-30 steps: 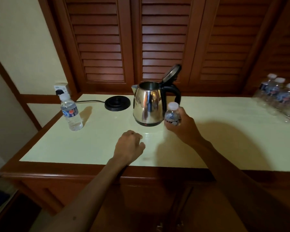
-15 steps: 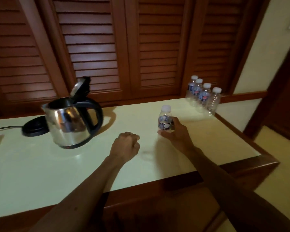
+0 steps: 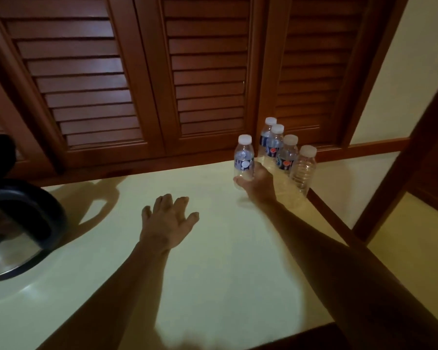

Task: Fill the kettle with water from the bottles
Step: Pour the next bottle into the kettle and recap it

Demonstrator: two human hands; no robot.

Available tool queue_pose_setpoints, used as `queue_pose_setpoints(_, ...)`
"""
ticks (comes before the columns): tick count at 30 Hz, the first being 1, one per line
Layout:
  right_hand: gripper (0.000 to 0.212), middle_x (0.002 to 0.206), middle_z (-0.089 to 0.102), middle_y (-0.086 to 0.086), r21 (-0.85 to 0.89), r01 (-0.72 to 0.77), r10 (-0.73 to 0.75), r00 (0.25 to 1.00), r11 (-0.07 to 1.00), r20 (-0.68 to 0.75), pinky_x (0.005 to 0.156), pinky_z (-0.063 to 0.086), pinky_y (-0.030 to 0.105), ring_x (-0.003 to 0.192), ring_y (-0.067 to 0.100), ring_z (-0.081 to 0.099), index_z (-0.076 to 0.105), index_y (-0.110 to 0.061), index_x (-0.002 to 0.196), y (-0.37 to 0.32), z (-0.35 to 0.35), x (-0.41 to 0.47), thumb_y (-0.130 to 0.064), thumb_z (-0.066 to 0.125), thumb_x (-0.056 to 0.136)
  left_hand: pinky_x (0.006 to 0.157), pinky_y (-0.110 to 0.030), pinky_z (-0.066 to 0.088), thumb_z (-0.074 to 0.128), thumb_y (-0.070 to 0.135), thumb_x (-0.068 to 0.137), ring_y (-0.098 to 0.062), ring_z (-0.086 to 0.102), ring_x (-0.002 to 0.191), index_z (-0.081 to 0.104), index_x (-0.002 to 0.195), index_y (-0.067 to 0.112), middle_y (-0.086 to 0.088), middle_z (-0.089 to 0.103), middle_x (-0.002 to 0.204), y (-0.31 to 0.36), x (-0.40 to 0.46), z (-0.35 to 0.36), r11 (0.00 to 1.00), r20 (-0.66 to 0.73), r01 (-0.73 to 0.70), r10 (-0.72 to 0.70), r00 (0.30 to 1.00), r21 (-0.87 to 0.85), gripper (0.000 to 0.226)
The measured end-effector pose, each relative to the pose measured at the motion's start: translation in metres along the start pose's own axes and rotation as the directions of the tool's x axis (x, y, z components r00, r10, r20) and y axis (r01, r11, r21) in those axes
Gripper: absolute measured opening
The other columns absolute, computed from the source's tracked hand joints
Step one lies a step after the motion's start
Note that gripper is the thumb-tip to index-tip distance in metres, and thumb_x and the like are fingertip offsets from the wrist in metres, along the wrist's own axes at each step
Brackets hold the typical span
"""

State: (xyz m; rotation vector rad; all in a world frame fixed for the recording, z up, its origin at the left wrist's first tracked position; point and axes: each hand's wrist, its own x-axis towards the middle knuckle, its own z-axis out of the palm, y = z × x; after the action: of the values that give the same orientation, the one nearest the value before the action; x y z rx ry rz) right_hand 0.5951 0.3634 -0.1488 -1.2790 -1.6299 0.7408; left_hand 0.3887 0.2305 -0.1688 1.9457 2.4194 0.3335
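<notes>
My right hand [image 3: 257, 181] grips a small clear water bottle [image 3: 243, 157] with a white cap, upright, just left of a row of several capped bottles [image 3: 286, 155] at the table's back right corner. My left hand [image 3: 166, 219] lies flat on the pale tabletop [image 3: 187, 286], fingers spread, holding nothing. The steel kettle [image 3: 8, 246] with its black handle is cut off at the left edge; its lid is raised.
Brown louvred doors [image 3: 142, 79] stand right behind the table. The wooden table edge [image 3: 339, 221] runs along the right, with the floor beyond it. A cream wall and wooden frame rise at the far right.
My right hand has carried the bottle away from the kettle to beside the row of bottles at the right. My left hand has uncurled and spread flat. The view has swung right.
</notes>
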Motion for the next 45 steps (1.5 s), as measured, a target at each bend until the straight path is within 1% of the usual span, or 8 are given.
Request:
queue_pose_setpoints(10, 0.050, 0.116, 0.066, 0.013, 0.015, -0.064, 0.064, 0.998, 0.998, -0.028, 0.078, 0.043, 0.023, 0.099, 0.021, 0.061, 0.056, -0.004, 0.121, 0.015, 0.028, 0.070, -0.014, 0.079, 0.077, 0.119, -0.052, 0.019, 0.038, 0.066, 0.093, -0.019, 0.023, 0.147, 0.034, 0.147, 0.039, 0.002, 0.031, 0.155, -0.003, 0.002, 0.002, 0.999, -0.021, 0.026, -0.026, 0.999, -0.039, 0.061)
queue_pose_setpoints(22, 0.054, 0.117, 0.064, 0.015, -0.080, -0.142, 0.142, 0.990, 0.987, -0.008, 0.079, 0.043, 0.026, 0.105, 0.029, 0.062, 0.057, -0.003, 0.118, 0.013, 0.023, 0.061, -0.012, 0.083, 0.072, 0.120, -0.051, 0.016, 0.038, 0.066, 0.094, -0.019, 0.021, 0.147, 0.033, 0.148, 0.039, 0.002, 0.030, 0.156, 0.000, -0.001, -0.004, 0.998, 0.006, 0.036, -0.036, 0.999, -0.054, 0.061)
queue_pose_setpoints(26, 0.061, 0.128, 0.059, 0.016, -0.094, -0.190, 0.191, 0.982, 0.977, -0.004, 0.083, 0.040, 0.024, 0.114, 0.030, 0.057, 0.051, -0.003, 0.129, 0.008, 0.016, 0.045, -0.016, 0.080, 0.077, 0.119, -0.052, 0.017, 0.037, 0.067, 0.093, -0.021, 0.022, 0.146, 0.034, 0.147, 0.038, 0.001, 0.031, 0.155, -0.001, 0.000, -0.003, 0.998, 0.016, 0.032, -0.031, 0.999, -0.057, 0.061)
queue_pose_setpoints(28, 0.070, 0.138, 0.051, 0.016, -0.139, -0.187, 0.190, 0.982, 0.972, 0.004, 0.092, 0.039, 0.026, 0.125, 0.030, 0.049, 0.043, -0.001, 0.137, 0.006, 0.012, 0.034, -0.019, 0.078, 0.079, 0.118, -0.053, 0.018, 0.037, 0.067, 0.092, -0.021, 0.023, 0.146, 0.036, 0.146, 0.038, 0.001, 0.033, 0.153, -0.002, 0.000, -0.002, 0.998, 0.012, 0.031, -0.031, 0.999, -0.058, 0.061)
queue_pose_setpoints(31, 0.078, 0.145, 0.044, 0.017, -0.222, -0.146, 0.157, 0.987, 0.964, 0.032, 0.106, 0.036, 0.033, 0.133, 0.030, 0.041, 0.036, -0.001, 0.144, 0.004, 0.011, 0.014, -0.026, 0.076, 0.081, 0.117, -0.052, 0.019, 0.037, 0.067, 0.091, -0.020, 0.026, 0.144, 0.038, 0.144, 0.038, 0.001, 0.037, 0.149, -0.002, 0.000, -0.001, 0.997, -0.006, 0.028, -0.028, 1.000, -0.067, 0.061)
queue_pose_setpoints(35, 0.062, 0.140, 0.051, 0.015, -0.351, 0.022, 0.032, 0.989, 0.936, 0.146, 0.104, 0.039, 0.034, 0.128, 0.028, 0.048, 0.048, -0.003, 0.137, -0.001, 0.011, -0.020, -0.032, 0.069, 0.086, 0.117, -0.053, 0.020, 0.041, 0.065, 0.092, -0.021, 0.030, 0.143, 0.044, 0.142, 0.034, 0.000, 0.042, 0.148, -0.003, -0.001, -0.003, 0.997, -0.001, 0.017, -0.017, 1.000, -0.078, 0.059)
queue_pose_setpoints(40, 0.042, 0.132, 0.057, 0.015, -0.491, 0.218, -0.085, 0.956, 0.843, 0.280, 0.102, 0.036, 0.034, 0.124, 0.028, 0.048, 0.057, 0.000, 0.128, -0.008, 0.017, -0.057, -0.024, 0.053, 0.094, 0.118, -0.037, 0.028, 0.062, 0.044, 0.093, -0.020, 0.043, 0.139, 0.062, 0.133, 0.021, -0.005, 0.050, 0.148, -0.016, -0.022, -0.011, 0.941, -0.045, -0.022, 0.007, 0.999, -0.337, 0.047)
queue_pose_setpoints(45, 0.038, 0.128, 0.058, 0.018, -0.489, 0.328, -0.156, 0.920, 0.809, 0.358, 0.103, 0.032, 0.039, 0.123, 0.031, 0.049, 0.060, 0.004, 0.119, -0.035, 0.055, -0.111, -0.024, 0.053, 0.093, 0.122, -0.033, 0.021, 0.051, 0.041, 0.101, -0.015, 0.025, 0.150, 0.051, 0.145, 0.022, 0.002, 0.035, 0.159, -0.060, -0.079, -0.015, 0.941, 0.046, -0.136, 0.157, 0.986, -0.312, 0.048)
